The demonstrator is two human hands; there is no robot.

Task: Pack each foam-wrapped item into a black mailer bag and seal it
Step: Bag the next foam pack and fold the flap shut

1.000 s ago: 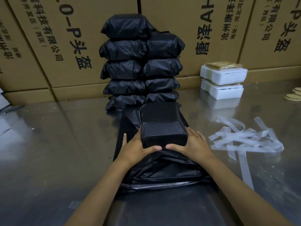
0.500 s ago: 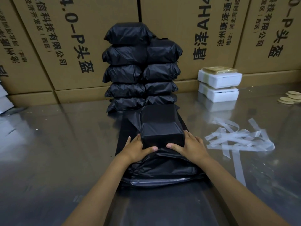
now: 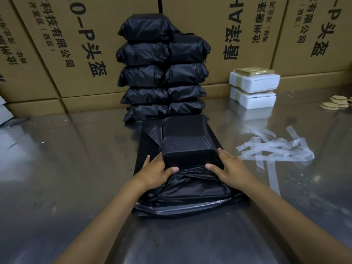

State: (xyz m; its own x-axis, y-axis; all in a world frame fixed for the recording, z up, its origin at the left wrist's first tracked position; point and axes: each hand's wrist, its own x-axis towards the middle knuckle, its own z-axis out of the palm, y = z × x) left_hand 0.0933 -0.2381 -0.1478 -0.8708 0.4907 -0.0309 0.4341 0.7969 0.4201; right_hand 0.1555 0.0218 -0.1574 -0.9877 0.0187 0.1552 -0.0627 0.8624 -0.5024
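Observation:
A boxy item inside a black mailer bag (image 3: 187, 143) lies in the middle of the shiny table, its loose open end (image 3: 186, 195) bunched toward me. My left hand (image 3: 157, 171) grips the parcel's near left corner, thumb across its front face. My right hand (image 3: 226, 168) grips the near right corner the same way. Behind it stands a stack of several sealed black parcels (image 3: 162, 73). Two white foam-wrapped items (image 3: 254, 88) are stacked at the back right.
Large printed cardboard cartons (image 3: 66, 44) wall off the back. Peeled white backing strips (image 3: 274, 149) lie tangled to the right of the parcel. Small round tan discs (image 3: 337, 103) sit at the far right edge. A flat black mailer (image 3: 141, 155) lies under the parcel.
Both hands keep their hold on the parcel's near corners. The thumbs sit a little farther apart on the front face. Only the camera shifted slightly.

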